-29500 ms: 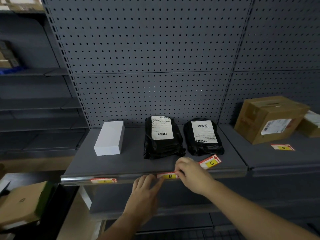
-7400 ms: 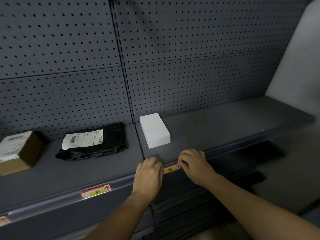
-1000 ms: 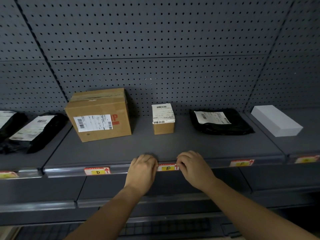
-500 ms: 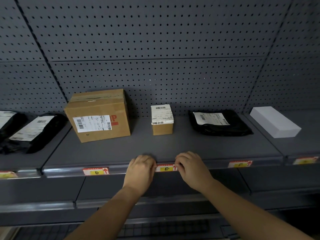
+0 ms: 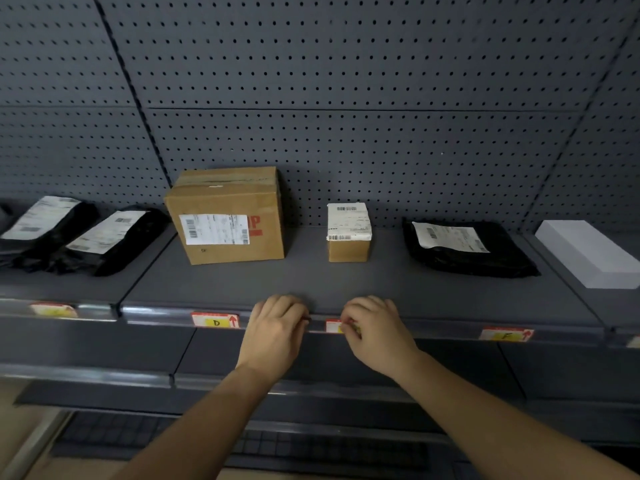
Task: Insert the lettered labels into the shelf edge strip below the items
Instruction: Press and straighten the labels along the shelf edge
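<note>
**Clearance along the shelf edge strip**

I take the small box (image 5: 348, 233) as landmark. Front of it: open shelf deck (image 5: 346, 278) all the way to the shelf edge strip (image 5: 433, 325), easy pass. Left of it, a gap, then the large cardboard box (image 5: 225, 216) blocks, tall. Right of it, a gap, then the flat black mailer (image 5: 467, 252), low. Behind it, pegboard wall (image 5: 346, 133), no way through. Below and in front of it, my left hand (image 5: 273, 336) and right hand (image 5: 377, 332) sit on the strip with a short gap between; labels D (image 5: 215, 320) and F (image 5: 506, 335) flank them, flush.
</note>
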### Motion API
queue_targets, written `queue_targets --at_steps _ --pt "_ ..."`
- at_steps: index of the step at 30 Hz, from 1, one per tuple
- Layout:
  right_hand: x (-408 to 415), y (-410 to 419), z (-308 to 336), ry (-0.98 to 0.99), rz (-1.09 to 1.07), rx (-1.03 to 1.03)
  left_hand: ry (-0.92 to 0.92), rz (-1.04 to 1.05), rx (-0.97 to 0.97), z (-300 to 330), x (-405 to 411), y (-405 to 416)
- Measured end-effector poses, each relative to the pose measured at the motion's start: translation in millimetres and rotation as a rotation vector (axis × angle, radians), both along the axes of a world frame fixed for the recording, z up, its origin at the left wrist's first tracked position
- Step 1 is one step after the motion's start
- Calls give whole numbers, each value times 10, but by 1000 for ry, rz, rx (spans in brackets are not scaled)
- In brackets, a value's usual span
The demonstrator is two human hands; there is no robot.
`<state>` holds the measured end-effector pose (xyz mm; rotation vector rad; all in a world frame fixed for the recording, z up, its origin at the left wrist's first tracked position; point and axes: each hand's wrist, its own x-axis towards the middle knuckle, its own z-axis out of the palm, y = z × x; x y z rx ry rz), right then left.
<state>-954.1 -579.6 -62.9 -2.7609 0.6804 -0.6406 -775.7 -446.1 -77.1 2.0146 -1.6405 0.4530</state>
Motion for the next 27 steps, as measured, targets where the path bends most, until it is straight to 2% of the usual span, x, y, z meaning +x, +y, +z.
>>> queue_targets --at_steps 7,12,19,27 --pt "758 422 30 -31 77 -6 -58 85 -85 2 630 553" --pt "1290 671 56 18 71 -23 -57 134 -47 -18 1309 910" --pt "1681 1014 36 31 -37 -15 -58 -48 -77 -61 1841 1044" --pt "1741 1157 -34 -4 -133 -11 13 -174 -74 -103 1975 972"
